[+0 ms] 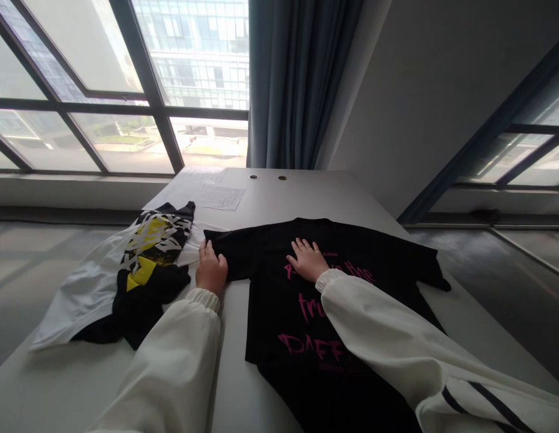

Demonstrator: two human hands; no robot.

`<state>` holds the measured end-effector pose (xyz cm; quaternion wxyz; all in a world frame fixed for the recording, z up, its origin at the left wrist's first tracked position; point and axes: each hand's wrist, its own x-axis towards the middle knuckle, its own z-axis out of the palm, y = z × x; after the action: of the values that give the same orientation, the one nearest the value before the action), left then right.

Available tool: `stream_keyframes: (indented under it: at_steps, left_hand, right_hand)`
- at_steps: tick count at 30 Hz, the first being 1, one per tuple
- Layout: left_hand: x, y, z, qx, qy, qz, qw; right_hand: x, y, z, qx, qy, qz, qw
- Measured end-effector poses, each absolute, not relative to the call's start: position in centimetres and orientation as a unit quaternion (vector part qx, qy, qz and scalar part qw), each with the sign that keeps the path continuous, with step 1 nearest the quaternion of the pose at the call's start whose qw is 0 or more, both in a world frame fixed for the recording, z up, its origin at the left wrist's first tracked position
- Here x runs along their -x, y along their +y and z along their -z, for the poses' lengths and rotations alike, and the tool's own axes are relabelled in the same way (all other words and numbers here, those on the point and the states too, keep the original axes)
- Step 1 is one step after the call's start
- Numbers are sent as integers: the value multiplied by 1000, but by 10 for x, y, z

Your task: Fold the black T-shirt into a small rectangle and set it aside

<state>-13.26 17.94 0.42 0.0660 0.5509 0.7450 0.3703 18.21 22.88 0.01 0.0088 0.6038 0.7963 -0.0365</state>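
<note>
Clock directions were read from the middle of the black T-shirt [270, 300], with twelve o'clock toward the window [198, 60]. The T-shirt lay spread on the white table [306, 198], its collar at twelve o'clock, its sleeves reaching toward ten and two o'clock, and its lower part running toward six o'clock. Pink lettering crossed its upper and middle portions, partly covered by the right hand and forearm.

The left hand [211, 267] rested at the end of the ten o'clock sleeve, open, the thumb apart from the fingers. The right hand [310, 261] lay open, palm down, on the upper part of the shirt below the collar, its fingers spread and closed on nothing. Both forearms were covered by off-white sleeves with gathered cuffs.

Toward nine to ten o'clock, beyond the left hand, lay a rumpled black garment [139, 307] with a yellow and white print, against white cloth [80, 300]. Paper sheets [220, 197] lay toward eleven o'clock; the writing on them was too small to read. Two round fittings [283, 178] were set near the table's far edge, toward twelve o'clock, in front of a blue-grey curtain [288, 84].
</note>
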Motion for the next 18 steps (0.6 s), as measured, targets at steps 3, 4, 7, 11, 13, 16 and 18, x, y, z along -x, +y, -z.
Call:
stream_keyframes:
  at_steps: [3, 4, 7, 11, 13, 16, 18]
  left_hand:
    - [133, 180, -4, -554, 742, -372, 65]
    - [133, 180, -4, -555, 740, -374, 65]
    - [133, 180, -4, -556, 737, -377, 67]
    - [133, 179, -6, -556, 741, -370, 70]
    - [134, 179, -7, -557, 743, -363, 73]
    - [134, 179, -7, -560, 743, -357, 78]
    - [133, 180, -7, -560, 741, -362, 77]
  right_hand:
    - [-189, 221, 4, -598, 800, 47, 0]
    - [-190, 220, 5, -598, 800, 49, -6]
    - [-192, 216, 4, -600, 798, 40, -41]
    - [-193, 213, 3, -585, 808, 39, -48]
    - [-194, 213, 3, -580, 813, 50, -26]
    - [-196, 214, 2, -577, 815, 59, -2]
    - [-193, 212, -2, -565, 822, 69, 5]
